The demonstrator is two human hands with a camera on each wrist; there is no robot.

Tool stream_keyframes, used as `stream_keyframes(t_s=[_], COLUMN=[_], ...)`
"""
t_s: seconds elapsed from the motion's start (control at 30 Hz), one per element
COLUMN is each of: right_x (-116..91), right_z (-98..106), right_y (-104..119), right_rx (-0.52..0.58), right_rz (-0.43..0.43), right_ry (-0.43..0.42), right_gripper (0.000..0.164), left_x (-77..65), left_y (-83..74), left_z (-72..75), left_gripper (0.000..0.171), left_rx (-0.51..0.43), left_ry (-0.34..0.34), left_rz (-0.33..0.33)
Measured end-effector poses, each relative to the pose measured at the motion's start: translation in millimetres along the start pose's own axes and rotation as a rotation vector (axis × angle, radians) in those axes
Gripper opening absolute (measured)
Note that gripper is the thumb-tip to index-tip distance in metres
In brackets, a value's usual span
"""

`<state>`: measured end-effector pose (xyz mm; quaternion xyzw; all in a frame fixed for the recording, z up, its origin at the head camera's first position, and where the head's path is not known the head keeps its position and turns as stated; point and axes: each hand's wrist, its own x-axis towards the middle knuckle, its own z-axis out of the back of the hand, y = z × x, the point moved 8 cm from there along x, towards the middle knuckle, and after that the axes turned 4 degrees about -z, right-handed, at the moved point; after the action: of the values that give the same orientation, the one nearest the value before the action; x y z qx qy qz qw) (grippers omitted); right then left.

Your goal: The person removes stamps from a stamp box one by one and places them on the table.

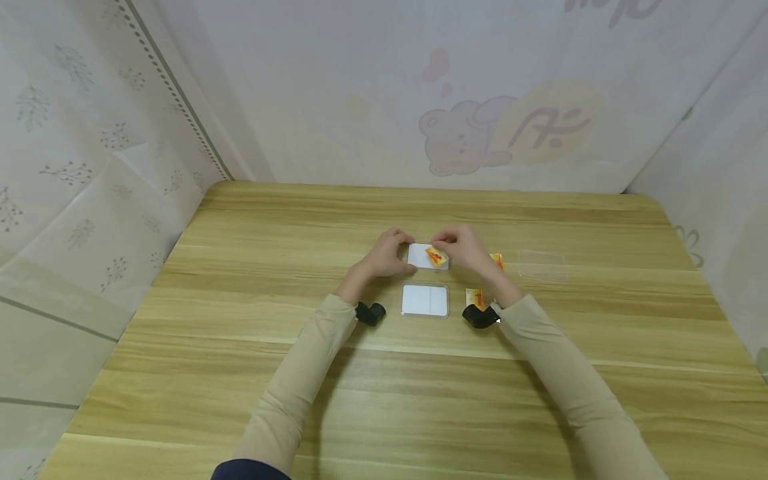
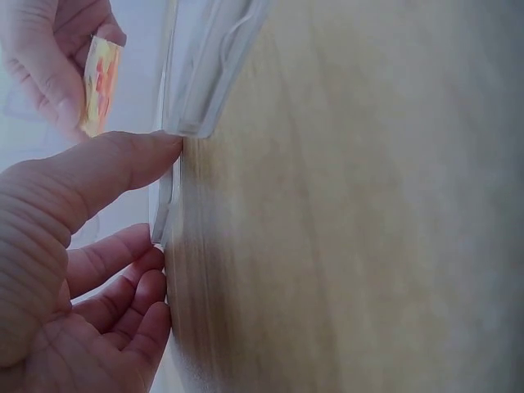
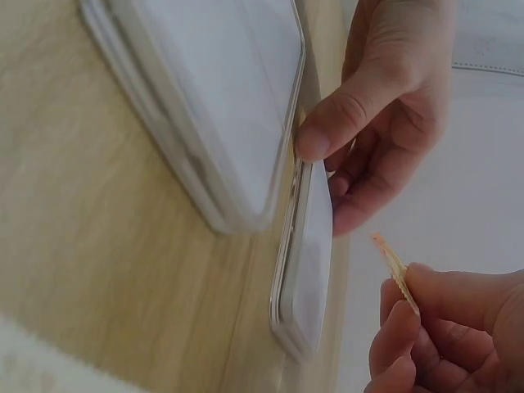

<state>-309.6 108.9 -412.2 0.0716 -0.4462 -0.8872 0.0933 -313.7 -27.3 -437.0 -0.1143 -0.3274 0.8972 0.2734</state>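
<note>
My left hand point(image 1: 386, 255) grips the left end of a flat clear-edged box point(image 1: 419, 256) with a white face, thumb on the near side and fingers on the far side. Over the right part of that box, my right hand point(image 1: 463, 248) pinches a small yellow-orange packet point(image 1: 436, 256) between thumb and fingers. From the right wrist, the packet point(image 3: 395, 270) shows edge-on, held above the white face. Nearer my body lies a second such box point(image 1: 425, 300), which neither hand touches.
Beneath my right forearm is another orange packet point(image 1: 497, 261), partly hidden. One more packet point(image 1: 475, 297) lies by the black right wrist camera point(image 1: 480, 317). A transparent flat cover point(image 1: 543, 266) is farther right on the wooden table point(image 1: 396, 407). Printed curtains hang behind.
</note>
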Motion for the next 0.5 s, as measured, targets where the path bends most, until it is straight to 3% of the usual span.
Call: stream_keyframes(t_s=[0.5], right_x=[-13.1], right_z=[30.6], right_y=[-26.6], right_rx=[0.037], right_rz=[-0.090], right_ry=[-0.097], right_gripper=[0.016], left_x=[-0.6], left_y=[-2.7], left_z=[0.5], left_gripper=[0.056], left_rx=[0.003], left_ry=[-0.007], left_rz=[-0.012])
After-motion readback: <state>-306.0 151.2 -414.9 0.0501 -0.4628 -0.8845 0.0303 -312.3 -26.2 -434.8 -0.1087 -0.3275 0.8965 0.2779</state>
